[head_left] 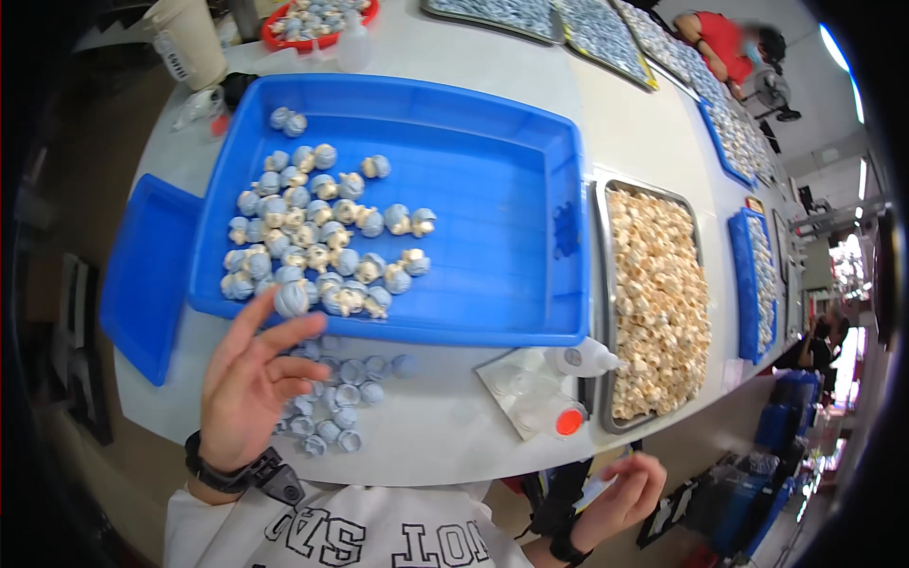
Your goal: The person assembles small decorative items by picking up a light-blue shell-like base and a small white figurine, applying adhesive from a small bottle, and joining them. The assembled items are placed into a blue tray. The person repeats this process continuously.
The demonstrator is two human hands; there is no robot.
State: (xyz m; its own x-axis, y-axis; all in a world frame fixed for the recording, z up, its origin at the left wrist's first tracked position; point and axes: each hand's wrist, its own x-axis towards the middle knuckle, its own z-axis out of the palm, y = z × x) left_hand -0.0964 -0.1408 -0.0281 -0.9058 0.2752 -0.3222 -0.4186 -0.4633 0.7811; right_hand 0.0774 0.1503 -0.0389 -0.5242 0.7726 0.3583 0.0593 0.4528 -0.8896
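My left hand [248, 383] is over the near left rim of a large blue bin [483, 189]. At its fingertips is a round blue-and-cream piece [292, 299], which looks pinched there. Several similar pieces [305, 232], pale blue shells with cream lumps, lie in the bin's left half. Below that rim, small blue-grey hollow cups [347, 394] are scattered on the table, partly behind my left fingers. Off the table's near edge, my right hand [625, 492] has its fingers curled together; whatever they hold, if anything, cannot be made out.
A metal tray [606, 312] of cream popcorn-like pieces [658, 303] stands right of the bin. Between them lie a white squeeze bottle [585, 358] and a clear container [535, 402]. A blue lid-like panel [147, 275] leans at left. Farther off, a person [715, 43] works beside full trays.
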